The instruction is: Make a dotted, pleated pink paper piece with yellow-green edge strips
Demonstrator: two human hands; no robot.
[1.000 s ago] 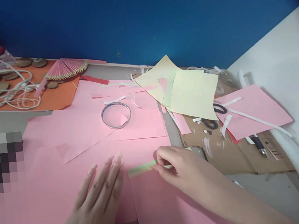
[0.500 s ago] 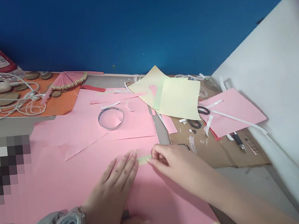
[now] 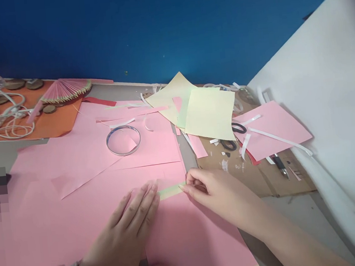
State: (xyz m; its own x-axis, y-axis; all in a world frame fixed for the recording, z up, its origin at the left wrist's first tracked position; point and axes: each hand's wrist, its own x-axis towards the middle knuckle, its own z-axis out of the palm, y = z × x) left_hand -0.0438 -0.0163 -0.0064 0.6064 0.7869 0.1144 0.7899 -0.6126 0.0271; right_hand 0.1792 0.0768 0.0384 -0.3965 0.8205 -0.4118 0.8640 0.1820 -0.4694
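My left hand (image 3: 131, 225) lies flat with fingers stretched out on a large pink paper sheet (image 3: 189, 228). Its fingertips rest at the left end of a narrow pale yellow-green paper strip (image 3: 171, 191), which lies along the top edge of that sheet. My right hand (image 3: 203, 185) pinches the strip's right end between thumb and forefinger. Part of the strip may be hidden under the left fingers. More pink paper (image 3: 64, 227) spreads beneath and to the left of my left hand.
A roll of tape (image 3: 124, 154) lies on pink paper. Behind it are yellow sheets (image 3: 210, 113), scissors (image 3: 229, 145) and a pen (image 3: 280, 167) on cardboard (image 3: 264, 183). A pleated pink fan (image 3: 65, 91) and white cables (image 3: 15, 123) sit on orange paper at left.
My right hand has slid a little to the right along the strip, and more of the strip shows between the hands. The left hand stays flat; the view has shifted slightly.
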